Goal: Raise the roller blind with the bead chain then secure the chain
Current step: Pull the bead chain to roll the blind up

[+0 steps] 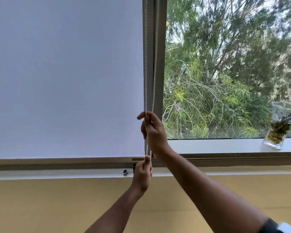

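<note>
A pale grey roller blind (65, 78) covers the left window pane, and its bottom bar (57, 160) hangs just above the sill. A white bead chain (146, 64) runs down in two strands along the grey frame at the blind's right edge. My right hand (154, 130) pinches the chain at about mid-height, arm stretched up from the lower right. Lower down, my left hand (142, 174) grips the chain's bottom end at sill level. A small dark fitting (134, 167) sits on the sill behind my left hand, partly hidden.
The right pane is uncovered, with green trees outside. A glass vase (279, 128) with plant matter stands on the white sill (217, 145) at the far right. A small metal knob (125, 172) sits on the sill left of my left hand. Yellow wall lies below.
</note>
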